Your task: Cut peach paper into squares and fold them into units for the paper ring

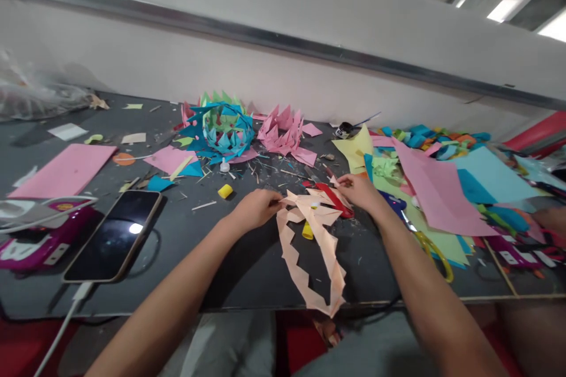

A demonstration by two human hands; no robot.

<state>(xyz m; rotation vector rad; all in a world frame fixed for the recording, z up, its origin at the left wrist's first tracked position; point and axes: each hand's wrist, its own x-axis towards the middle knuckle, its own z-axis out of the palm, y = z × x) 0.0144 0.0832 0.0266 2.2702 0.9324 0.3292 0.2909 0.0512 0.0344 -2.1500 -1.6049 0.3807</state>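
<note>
A peach-coloured folded paper strip [289, 253] with a zigzag edge forms a long loop, its lower end hanging over the table's front edge. My left hand [263, 206] is closed, pinching the strip at its upper left. On the other side, my right hand [357, 189] pinches a small pointed bit of peach paper; whether it belongs to the same strip I cannot tell. Just beneath the right fingers lies a red object [335, 200], partly hidden by the paper. Inside the loop a yellow cap [308, 231] shows on the dark table [239, 265].
Blue, green and pink folded-paper rings [227, 135] stand at the back beside a pink one [283, 129]. Scissors with yellow handles [435, 253] and coloured sheets [437, 188] lie at right. At left are a phone [115, 235] on a cable and pink paper [66, 169].
</note>
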